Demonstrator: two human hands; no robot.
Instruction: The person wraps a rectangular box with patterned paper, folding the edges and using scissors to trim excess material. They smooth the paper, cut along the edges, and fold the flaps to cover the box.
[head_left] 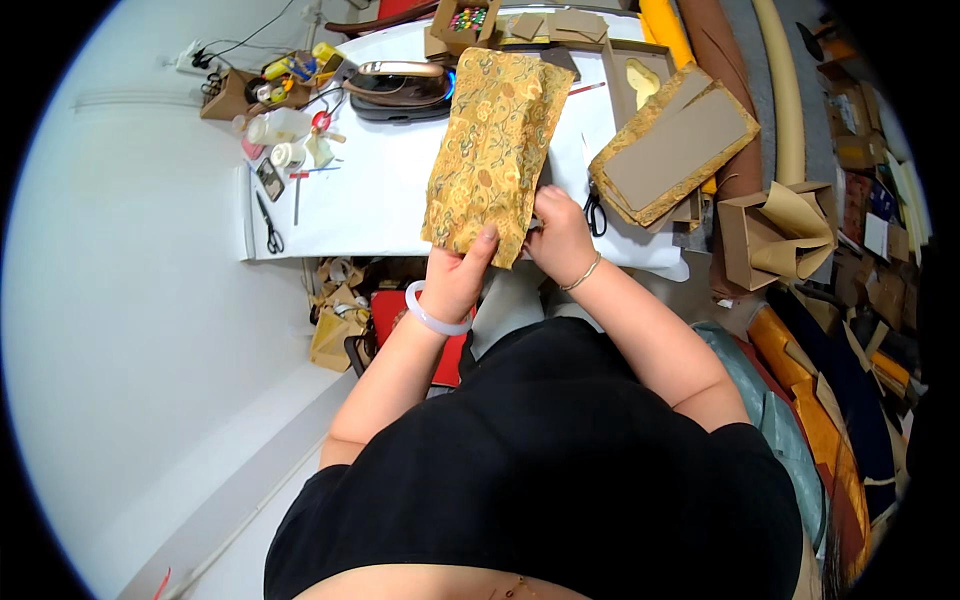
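A piece of gold floral fabric (495, 150) is held up over the front of the table, slightly wrinkled and tilted. My left hand (462, 278) grips its lower edge, thumb on top and the other fingers hidden beneath. At the lower right edge my right hand (562, 238) is closed on the fabric, its fingertips partly hidden. Just right of that hand lies a pair of black-handled scissors (595, 215). Further right, grey boards (685, 145) rest on more gold floral fabric, stacked at an angle.
A cordless-style iron (400, 88) sits on its base at the back. On the left are white jars (288, 155), a phone (270, 180), and another pair of scissors (270, 228). A cardboard box (775, 235) and fabric rolls (725, 90) stand right of the table.
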